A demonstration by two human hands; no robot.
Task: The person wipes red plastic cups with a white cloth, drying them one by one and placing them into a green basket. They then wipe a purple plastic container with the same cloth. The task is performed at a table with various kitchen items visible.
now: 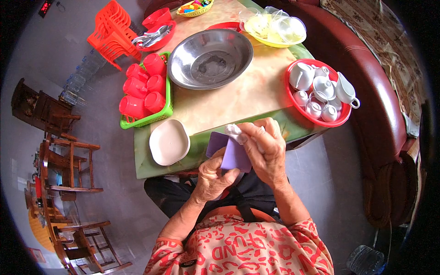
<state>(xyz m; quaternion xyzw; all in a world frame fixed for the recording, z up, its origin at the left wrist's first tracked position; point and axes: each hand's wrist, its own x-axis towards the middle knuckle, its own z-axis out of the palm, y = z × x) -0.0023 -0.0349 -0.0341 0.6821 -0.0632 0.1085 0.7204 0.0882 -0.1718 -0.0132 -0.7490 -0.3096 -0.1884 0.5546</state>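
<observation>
My left hand (215,175) grips a purple plastic piece (237,156) with flat panels, perhaps a holder or small dish, over the near edge of the table (199,137). In my right hand (266,147) is a crumpled white cloth or tissue (234,130), pressed at the upper rim of the purple piece. Left of my hands, a pale rounded-square plate or stack of plates (169,142) lies on the table's green border. Farther back rests a wide stainless steel basin (211,60) with its inside facing up.
A green basket (168,106) of red mugs stands left; a red basin (292,94) of white teaware overhangs the right edge. Behind are a red bowl (168,39) of spoons, a yellow basin (275,44) of clear bowls and a yellow basket (196,13). A leather sofa (371,79) borders the right.
</observation>
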